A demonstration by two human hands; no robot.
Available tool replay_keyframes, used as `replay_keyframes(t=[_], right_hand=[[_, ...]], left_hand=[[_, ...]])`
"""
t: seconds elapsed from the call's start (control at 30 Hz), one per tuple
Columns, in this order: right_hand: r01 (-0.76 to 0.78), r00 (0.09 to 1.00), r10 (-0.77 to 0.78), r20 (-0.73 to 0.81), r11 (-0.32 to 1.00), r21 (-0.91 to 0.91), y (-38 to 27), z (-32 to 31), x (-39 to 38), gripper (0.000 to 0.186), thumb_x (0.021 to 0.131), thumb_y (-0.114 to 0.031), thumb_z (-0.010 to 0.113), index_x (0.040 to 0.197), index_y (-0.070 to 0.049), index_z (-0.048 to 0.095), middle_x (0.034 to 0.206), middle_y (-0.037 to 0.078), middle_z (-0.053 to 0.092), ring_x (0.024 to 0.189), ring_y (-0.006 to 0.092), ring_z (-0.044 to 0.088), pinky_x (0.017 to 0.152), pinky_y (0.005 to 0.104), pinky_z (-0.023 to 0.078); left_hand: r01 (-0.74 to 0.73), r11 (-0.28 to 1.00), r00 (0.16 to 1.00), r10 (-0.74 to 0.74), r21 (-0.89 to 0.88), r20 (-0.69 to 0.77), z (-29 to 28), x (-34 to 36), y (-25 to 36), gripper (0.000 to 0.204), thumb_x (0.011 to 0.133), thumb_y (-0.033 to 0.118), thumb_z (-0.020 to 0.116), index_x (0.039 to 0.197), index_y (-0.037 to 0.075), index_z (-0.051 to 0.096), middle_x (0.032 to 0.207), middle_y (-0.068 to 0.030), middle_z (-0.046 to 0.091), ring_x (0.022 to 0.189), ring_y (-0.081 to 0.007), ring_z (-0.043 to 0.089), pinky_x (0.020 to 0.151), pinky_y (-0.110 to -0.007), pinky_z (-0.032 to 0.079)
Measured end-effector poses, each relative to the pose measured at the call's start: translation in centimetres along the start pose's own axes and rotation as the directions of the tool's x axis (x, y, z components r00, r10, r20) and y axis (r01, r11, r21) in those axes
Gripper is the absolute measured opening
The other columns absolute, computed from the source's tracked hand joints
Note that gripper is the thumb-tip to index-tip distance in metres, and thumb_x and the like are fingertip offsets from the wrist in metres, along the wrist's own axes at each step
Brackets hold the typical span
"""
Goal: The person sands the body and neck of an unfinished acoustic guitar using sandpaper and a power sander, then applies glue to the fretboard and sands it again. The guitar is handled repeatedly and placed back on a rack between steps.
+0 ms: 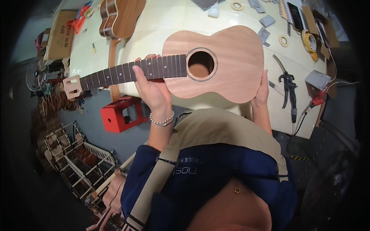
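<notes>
An unstrung, pale-wood ukulele (235, 50) is held face up over the front of the table, its slotted headstock (73, 87) pointing left. My left hand (153, 86) grips the neck near the body. Its thumb lies over the dark fretboard (127, 72), and fingertips show at the far edge. At the rounded bottom end of the body, my right hand (261, 89) clasps the side; most of its fingers are hidden underneath. A ringed round sound hole (200, 64) faces up. No strings, bridge or tuners show on the instrument.
Another brown ukulele (122, 17) lies at the back left of the pale table (152, 34). An air blow gun (288, 86), tape rolls (309, 41), grey pads (266, 20) and a phone (295, 17) occupy the right. A red stool (121, 114) stands below, near a rack (83, 154).
</notes>
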State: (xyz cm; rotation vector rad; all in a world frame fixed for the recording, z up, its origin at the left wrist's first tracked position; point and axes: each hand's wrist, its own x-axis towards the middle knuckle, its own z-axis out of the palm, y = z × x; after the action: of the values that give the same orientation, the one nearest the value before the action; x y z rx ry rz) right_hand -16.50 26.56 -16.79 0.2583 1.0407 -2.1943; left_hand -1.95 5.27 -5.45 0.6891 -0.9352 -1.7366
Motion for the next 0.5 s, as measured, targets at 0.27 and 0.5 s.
replay_keyframes(t=[0.27, 0.5], right_hand=[[0.03, 0.997, -0.027, 0.075, 0.999, -0.038, 2.3, 2.1, -1.3, 0.053, 0.101, -0.039, 0.02, 0.131, 0.0, 0.041, 0.128, 0.013, 0.051, 0.116, 0.0221, 0.05, 0.099, 0.0351, 0.04], [0.111, 0.976, -0.104, 0.19, 0.993, -0.026, 3.8, 2.6, -1.9, 0.056, 0.1, -0.041, 0.017, 0.132, 0.0, 0.039, 0.129, 0.013, 0.05, 0.118, 0.0234, 0.049, 0.099, 0.036, 0.039]], left_hand=[[-0.104, 0.991, 0.995, 0.103, -0.082, -0.008, -3.5, -2.1, 2.7, 0.035, 0.098, 0.04, 0.039, 0.114, 0.009, 0.043, 0.103, -0.0129, 0.054, 0.103, -0.0257, 0.052, 0.092, -0.041, 0.043], [-0.233, 0.966, 0.97, 0.24, -0.109, 0.048, -4.6, -3.1, 4.7, 0.04, 0.095, 0.044, 0.042, 0.111, 0.008, 0.047, 0.101, -0.0105, 0.054, 0.102, -0.0245, 0.053, 0.093, -0.041, 0.043]])
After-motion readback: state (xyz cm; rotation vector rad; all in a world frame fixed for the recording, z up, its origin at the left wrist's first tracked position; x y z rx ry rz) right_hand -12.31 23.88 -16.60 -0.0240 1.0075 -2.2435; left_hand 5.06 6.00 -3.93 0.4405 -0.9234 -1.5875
